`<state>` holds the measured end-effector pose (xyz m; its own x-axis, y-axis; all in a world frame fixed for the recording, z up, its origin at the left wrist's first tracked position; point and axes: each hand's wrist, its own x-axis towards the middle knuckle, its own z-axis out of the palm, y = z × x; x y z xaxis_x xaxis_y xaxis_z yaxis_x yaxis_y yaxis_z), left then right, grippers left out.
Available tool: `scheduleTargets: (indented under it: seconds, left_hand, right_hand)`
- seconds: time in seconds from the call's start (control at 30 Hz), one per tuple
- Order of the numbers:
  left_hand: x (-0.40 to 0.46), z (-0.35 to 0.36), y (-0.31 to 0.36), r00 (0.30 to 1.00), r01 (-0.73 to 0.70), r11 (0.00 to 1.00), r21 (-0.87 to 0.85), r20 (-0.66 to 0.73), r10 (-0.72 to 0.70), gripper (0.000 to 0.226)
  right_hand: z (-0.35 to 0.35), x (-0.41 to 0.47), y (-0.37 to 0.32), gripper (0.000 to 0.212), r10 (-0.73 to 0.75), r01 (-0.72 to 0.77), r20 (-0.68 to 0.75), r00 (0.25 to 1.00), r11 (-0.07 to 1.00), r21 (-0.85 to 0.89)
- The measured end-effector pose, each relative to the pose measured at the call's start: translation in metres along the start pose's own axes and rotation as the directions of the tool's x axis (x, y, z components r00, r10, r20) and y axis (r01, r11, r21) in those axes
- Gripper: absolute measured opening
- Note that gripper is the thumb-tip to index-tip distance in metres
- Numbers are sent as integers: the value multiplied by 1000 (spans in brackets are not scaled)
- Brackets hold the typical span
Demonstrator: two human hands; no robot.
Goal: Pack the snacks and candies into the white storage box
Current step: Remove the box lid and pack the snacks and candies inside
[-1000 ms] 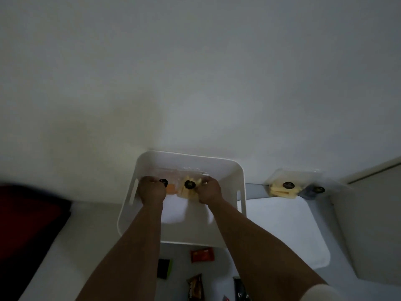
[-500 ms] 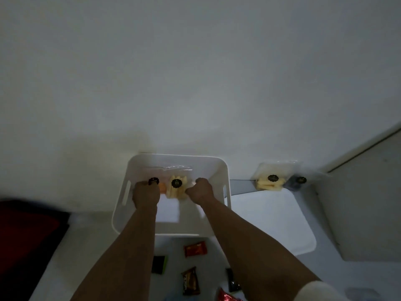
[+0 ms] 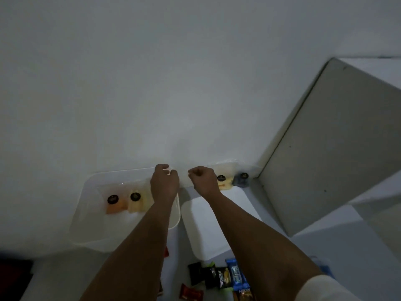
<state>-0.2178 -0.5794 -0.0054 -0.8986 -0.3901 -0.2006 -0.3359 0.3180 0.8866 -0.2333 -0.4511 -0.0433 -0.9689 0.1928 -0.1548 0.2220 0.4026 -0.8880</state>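
The white storage box (image 3: 86, 205) stands against the wall at the left. Inside it lies a clear pack (image 3: 125, 203) with an orange and a pale yellow sweet, each under a black seal. My left hand (image 3: 165, 181) hovers over the box's far right corner, fingers curled, with nothing seen in it. My right hand (image 3: 204, 179) is curled at the left end of a second clear pack (image 3: 227, 181), which holds yellow and dark blue sweets and sits against the wall. Whether it grips that pack is unclear in the dim light.
A flat white lid (image 3: 217, 224) lies right of the box. Several wrapped snack bars (image 3: 219, 276) and a red wrapper (image 3: 191, 294) lie near the front edge. A grey cabinet panel (image 3: 325, 148) closes off the right side. Something dark red (image 3: 13, 276) sits at the bottom left.
Both hands let go of the orange and yellow pack, which now rests in the box. They moved right toward the second pack at the wall, and the view swung right.
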Motion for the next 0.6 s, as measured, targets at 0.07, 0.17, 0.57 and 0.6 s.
scheduleTargets:
  seconds: [0.07, 0.17, 0.57, 0.6]
  left_hand:
    - [-10, 29, 6, 998, -11, 1000, -18, 56, 12, 33]
    - [-19, 74, 5, 987, 6, 1000, 10, 161, -7, 39]
    - [19, 210, -21, 950, 284, 958, -34, 146, -277, 77]
    - [26, 214, -24, 946, 303, 951, -61, 138, -293, 74]
  right_hand:
    - [-32, 7, 22, 15, 64, -63, -84, 994, 998, 17]
    - [-79, 22, 62, 23, 198, -192, -190, 962, 980, 53]
    - [-180, 103, 173, 42, 376, -345, -262, 889, 925, 158]
    - [-181, 112, 176, 43, 348, -313, -272, 897, 936, 164]
